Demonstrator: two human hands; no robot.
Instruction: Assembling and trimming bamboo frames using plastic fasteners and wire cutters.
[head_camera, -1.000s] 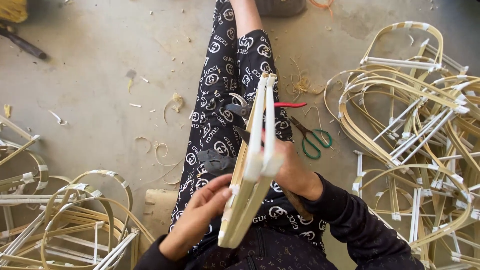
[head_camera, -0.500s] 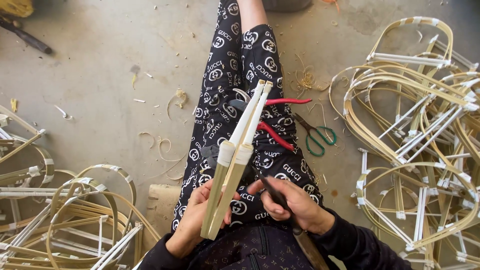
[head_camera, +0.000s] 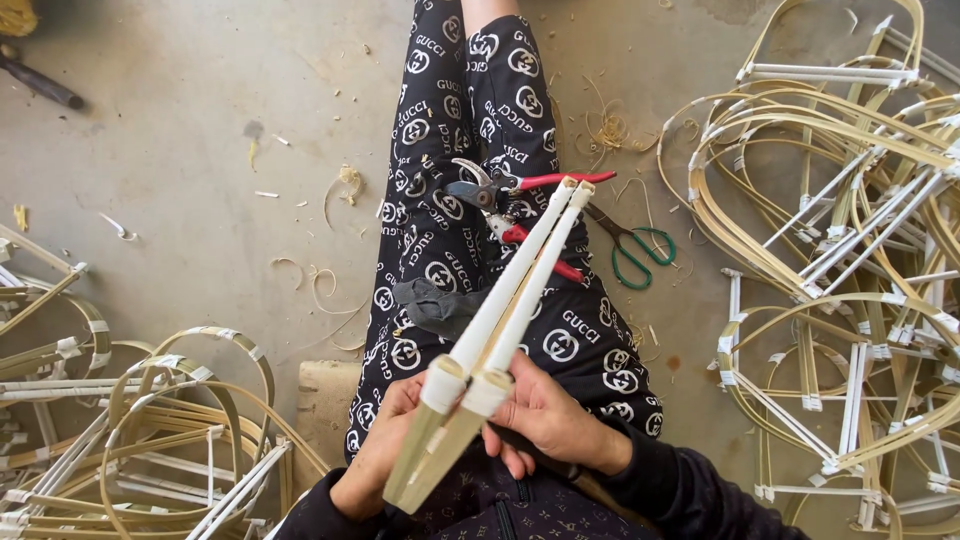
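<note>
— What are the hands doing?

— Both are clamped on a pair of bamboo sticks wrapped in white tape. The left hand has its grip closed round the bare near ends; the right hand pinches just past it, fingers pressed on the taped collars.

— Where do the sticks go from there?

— Up and away from the grip, over the lap, their far tips close together above the red-handled pruning shears (which rest on the patterned trousers). Green-handled scissors lie on the floor, right of the tips.

— How would one hold this well?

— I'd judge: keep the two sticks parallel and flush at the grip, thumbs firm on the tape so nothing slides, tips clear of the shears.

— And around?

— Bent bamboo frames piled on the right, more frames on the left.
</note>
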